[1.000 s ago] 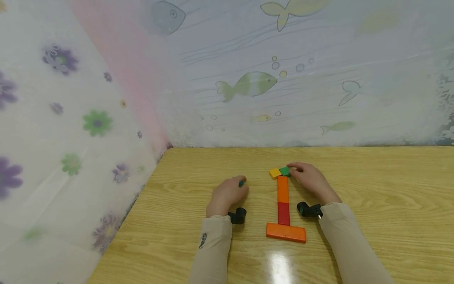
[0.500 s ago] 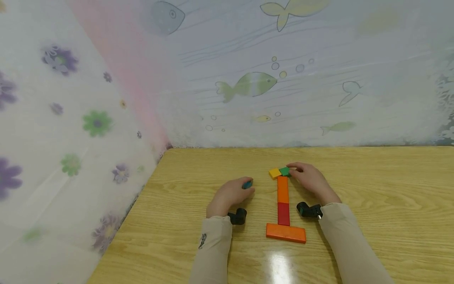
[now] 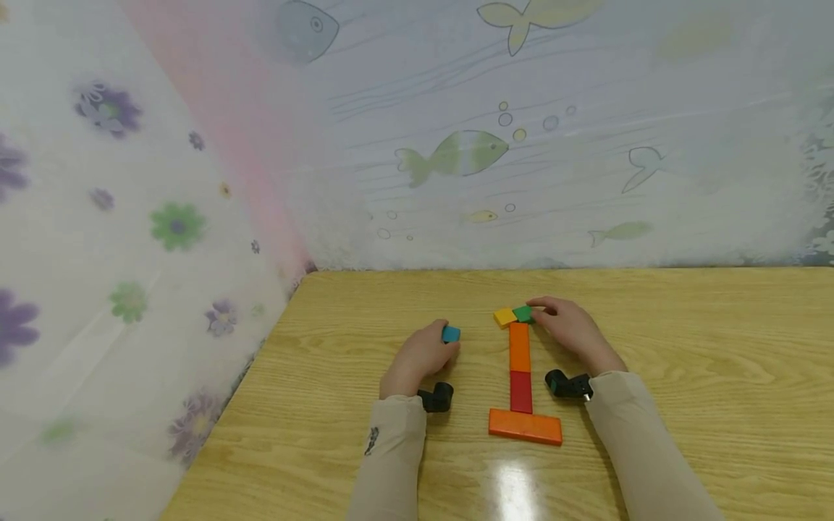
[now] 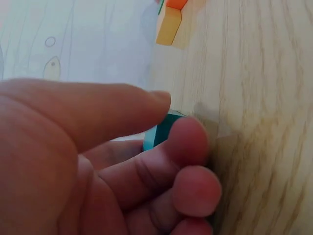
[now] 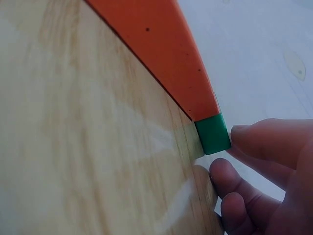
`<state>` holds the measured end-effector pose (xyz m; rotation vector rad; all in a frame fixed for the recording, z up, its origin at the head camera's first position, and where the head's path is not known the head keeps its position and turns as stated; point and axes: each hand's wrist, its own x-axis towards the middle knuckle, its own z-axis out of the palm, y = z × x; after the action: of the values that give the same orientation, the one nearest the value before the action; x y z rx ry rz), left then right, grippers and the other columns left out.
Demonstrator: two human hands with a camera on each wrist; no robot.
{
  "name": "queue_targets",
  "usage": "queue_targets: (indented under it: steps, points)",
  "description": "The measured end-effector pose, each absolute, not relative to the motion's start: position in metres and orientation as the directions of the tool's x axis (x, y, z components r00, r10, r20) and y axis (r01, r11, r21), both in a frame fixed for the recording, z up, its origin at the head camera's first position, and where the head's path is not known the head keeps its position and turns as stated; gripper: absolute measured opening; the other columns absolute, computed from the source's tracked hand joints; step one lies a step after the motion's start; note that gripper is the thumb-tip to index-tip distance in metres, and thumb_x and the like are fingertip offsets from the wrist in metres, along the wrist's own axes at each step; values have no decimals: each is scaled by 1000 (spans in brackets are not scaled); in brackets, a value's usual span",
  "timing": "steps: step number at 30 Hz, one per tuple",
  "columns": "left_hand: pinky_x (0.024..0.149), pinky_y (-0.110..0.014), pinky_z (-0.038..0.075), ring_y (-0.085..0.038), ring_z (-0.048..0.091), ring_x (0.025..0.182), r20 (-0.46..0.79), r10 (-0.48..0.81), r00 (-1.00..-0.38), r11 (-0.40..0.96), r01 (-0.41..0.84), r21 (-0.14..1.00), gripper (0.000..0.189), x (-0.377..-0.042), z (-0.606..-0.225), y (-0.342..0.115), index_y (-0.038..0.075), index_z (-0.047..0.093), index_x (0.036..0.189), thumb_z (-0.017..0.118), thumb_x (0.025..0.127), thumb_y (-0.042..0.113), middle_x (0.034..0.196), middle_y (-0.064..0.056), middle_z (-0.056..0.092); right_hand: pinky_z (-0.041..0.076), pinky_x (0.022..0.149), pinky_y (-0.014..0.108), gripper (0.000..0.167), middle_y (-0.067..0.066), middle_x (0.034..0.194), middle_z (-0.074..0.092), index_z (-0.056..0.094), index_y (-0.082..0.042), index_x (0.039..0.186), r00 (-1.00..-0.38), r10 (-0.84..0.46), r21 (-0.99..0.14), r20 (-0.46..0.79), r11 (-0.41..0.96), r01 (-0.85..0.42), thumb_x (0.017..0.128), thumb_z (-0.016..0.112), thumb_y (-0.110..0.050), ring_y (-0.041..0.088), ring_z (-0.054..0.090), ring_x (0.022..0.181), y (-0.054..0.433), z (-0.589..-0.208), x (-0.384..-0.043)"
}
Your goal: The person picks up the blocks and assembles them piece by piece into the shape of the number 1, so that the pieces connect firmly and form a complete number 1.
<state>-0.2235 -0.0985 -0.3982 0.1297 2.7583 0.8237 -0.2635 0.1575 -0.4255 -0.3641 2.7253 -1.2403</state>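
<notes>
A small blue block (image 3: pixel 451 333) is pinched between the thumb and fingers of my left hand (image 3: pixel 422 353), left of the block row. In the left wrist view, the fingers partly cover this blue block (image 4: pixel 164 131). My right hand (image 3: pixel 573 330) holds the green block (image 3: pixel 523 314) at its right side, thumb against it; the green block (image 5: pixel 212 133) shows this in the right wrist view. A yellow block (image 3: pixel 504 317) lies left of the green one. Below them, an orange block (image 3: pixel 519 347) and a red block (image 3: pixel 521 391) form a column.
A longer orange block (image 3: pixel 525 427) lies crosswise at the column's near end. All the blocks lie on a wood-grain table (image 3: pixel 339 347). A fish-patterned covering (image 3: pixel 560 195) rises behind the table, and a flowered one (image 3: pixel 150 289) stands at the left.
My left hand moved slightly right, then back left, with the blue block. The block has turned in the fingers and shows more of its face. The right hand and the other blocks stayed put.
</notes>
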Motion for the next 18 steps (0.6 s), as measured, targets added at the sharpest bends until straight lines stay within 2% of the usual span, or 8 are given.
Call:
queue_targets:
  steps: [6,11,15,18]
  points:
    - [63,-35,37,-24,49,80,-228,136,-964,825,-17,565,50,-222,-397,-100,14,36,136,48,88,19,109,-10,54,32,91,54,39,20,130,43,47,-10,129,-964,-263,-761,-23,630,-154,95,42,-29,39,40,115,157,-425,-264]
    - [76,-39,38,-23,48,94,-220,154,-963,832,6,555,46,-221,-395,-101,19,43,132,52,88,25,128,-8,47,32,91,54,40,19,130,43,47,-11,129,-965,-261,-761,-20,631,-155,95,42,-30,38,41,115,157,-424,-264]
    - [79,-40,40,-23,50,96,-228,142,-963,831,-9,556,43,-220,-395,-100,21,48,127,57,86,32,126,-6,49,33,90,54,39,19,128,45,48,-10,128,-966,-257,-757,-11,634,-160,95,43,-29,38,42,113,156,-426,-264]
    - [76,-37,42,-20,50,89,-229,127,-965,831,-23,556,43,-221,-396,-99,20,51,122,60,83,36,121,-5,53,33,90,53,39,19,129,45,48,-11,128,-967,-253,-758,-14,634,-155,95,43,-29,37,42,113,156,-425,-264]
